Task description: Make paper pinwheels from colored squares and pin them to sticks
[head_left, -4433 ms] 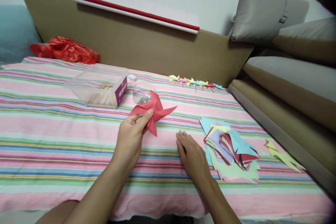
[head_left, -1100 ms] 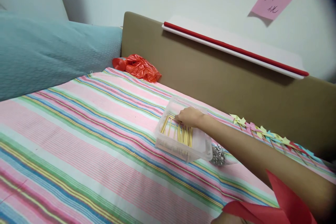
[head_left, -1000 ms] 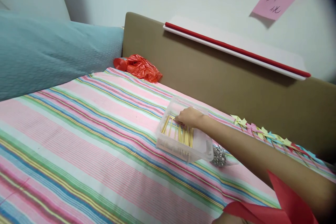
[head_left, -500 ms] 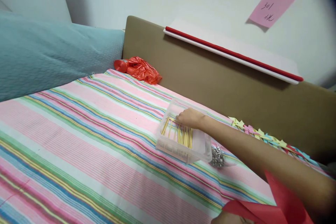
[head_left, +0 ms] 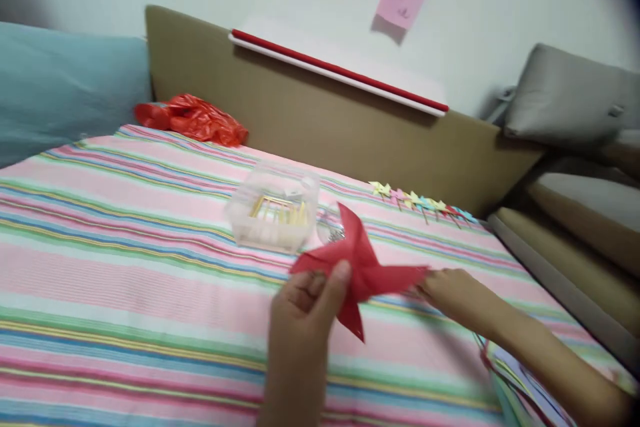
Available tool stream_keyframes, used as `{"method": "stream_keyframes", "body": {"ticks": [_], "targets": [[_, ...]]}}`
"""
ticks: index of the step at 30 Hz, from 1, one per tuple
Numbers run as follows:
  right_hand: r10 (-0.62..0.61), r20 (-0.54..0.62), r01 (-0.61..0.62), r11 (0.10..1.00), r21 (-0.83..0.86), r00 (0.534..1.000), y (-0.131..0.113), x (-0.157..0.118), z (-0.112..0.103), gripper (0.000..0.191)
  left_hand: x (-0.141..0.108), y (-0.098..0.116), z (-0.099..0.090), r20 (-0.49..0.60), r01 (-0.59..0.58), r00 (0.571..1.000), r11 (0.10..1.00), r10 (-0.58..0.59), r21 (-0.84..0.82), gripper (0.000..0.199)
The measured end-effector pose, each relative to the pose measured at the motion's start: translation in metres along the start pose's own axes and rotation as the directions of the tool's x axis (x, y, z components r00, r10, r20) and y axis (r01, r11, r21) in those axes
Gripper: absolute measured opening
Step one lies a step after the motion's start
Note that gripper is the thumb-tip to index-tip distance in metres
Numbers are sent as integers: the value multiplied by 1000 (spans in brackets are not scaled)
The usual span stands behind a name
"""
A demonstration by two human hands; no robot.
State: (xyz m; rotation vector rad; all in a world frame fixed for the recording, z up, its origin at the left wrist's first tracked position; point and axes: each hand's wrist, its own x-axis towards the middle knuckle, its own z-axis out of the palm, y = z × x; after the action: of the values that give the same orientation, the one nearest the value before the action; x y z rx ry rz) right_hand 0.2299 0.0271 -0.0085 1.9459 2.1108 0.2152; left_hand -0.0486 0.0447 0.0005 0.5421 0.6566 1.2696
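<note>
My left hand (head_left: 307, 303) pinches a red paper pinwheel (head_left: 363, 270) between thumb and fingers, with its blades spread above the bedsheet. Beside the pinwheel's right blade tip is my right hand (head_left: 450, 290), its fingers curled and partly hidden; whatever they hold, if anything, does not show. A clear plastic box (head_left: 237, 230) stands behind my left hand, with thin yellow sticks (head_left: 280, 211) in it. Small silvery metal pieces (head_left: 334, 233) lie in a clear holder right of the box, partly covered by the pinwheel.
Several finished small pinwheels (head_left: 413, 200) lie in a row by the brown headboard (head_left: 310, 107). A crumpled red plastic bag (head_left: 200, 120) lies at the back left. Coloured paper strips (head_left: 525, 383) are under my right forearm. Grey cushions (head_left: 565, 100) are stacked at the right.
My right hand has left the box of sticks and come back to the right. My left hand has raised the red pinwheel into the middle of view. The view has turned right.
</note>
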Motion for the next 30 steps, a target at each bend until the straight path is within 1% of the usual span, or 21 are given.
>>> {"method": "stream_keyframes", "body": {"ticks": [1,3,5,6,7,8,9,10,11,12,13,15,16,17,19,20,21,23,25,28,30], "targets": [[-14,54,14,1000,1,998,3,-8,4,20,-1,1,2,-4,-24,1000,1000,24,20,31],[25,80,-26,1000,16,996,8,-20,6,18,-3,-1,8,24,-57,998,997,55,53,28],[124,42,-125,992,23,991,10,-36,7,18,-3,-4,14,44,-95,995,993,92,76,26],[203,6,-203,978,47,979,8,-46,10,22,-4,-7,17,54,-108,993,990,104,87,25],[290,-36,-286,954,88,956,4,-57,16,26,-4,-9,20,60,-120,992,988,115,94,26],[399,-81,-381,908,173,913,-2,-69,24,29,-4,-12,22,65,-127,991,987,121,101,26],[489,-112,-445,851,281,865,-11,-80,34,32,-5,-15,24,68,-131,990,985,124,109,26],[525,-126,-450,812,373,842,-20,-89,45,36,-5,-18,25,72,-133,990,984,125,118,26],[509,-159,-399,802,445,846,-31,-96,56,41,-5,-21,26,77,-133,989,983,124,130,26],[453,-188,-318,814,486,871,-40,-101,67,46,-5,-24,27,83,-133,989,981,122,143,26],[413,-209,-265,823,502,886,-49,-103,75,48,-5,-27,27,86,-130,989,979,118,159,27],[382,-241,-211,824,526,892,-59,-101,85,49,-3,-33,27,82,-114,992,975,100,193,28],[402,-252,-210,806,554,880,-61,-98,86,49,-3,-36,26,74,-103,993,973,89,209,27],[444,-256,-216,766,605,858,-59,-93,86,48,-2,-39,26,68,-93,995,970,79,225,27],[550,-230,-232,643,730,803,-49,-82,82,46,1,-43,25,73,-84,995,965,68,250,26],[599,-193,-244,569,785,777,-41,-76,79,42,2,-45,25,81,-87,994,963,68,257,26],[626,-154,-259,516,816,764,-34,-70,77,37,3,-47,25,87,-91,994,961,70,263,26],[644,-85,-290,454,843,760,-21,-60,75,31,5,-50,23,97,-94,993,954,69,284,26],[646,-39,-320,428,845,762,-14,-52,76,30,6,-53,22,102,-98,992,939,68,330,26],[644,-4,-340,410,846,765,-13,-46,78,23,5,-54,19,120,-108,991,901,63,421,27],[625,4,-332,409,850,781,-15,-47,77,20,4,-54,17,122,-113,990,885,64,453,28]]}}
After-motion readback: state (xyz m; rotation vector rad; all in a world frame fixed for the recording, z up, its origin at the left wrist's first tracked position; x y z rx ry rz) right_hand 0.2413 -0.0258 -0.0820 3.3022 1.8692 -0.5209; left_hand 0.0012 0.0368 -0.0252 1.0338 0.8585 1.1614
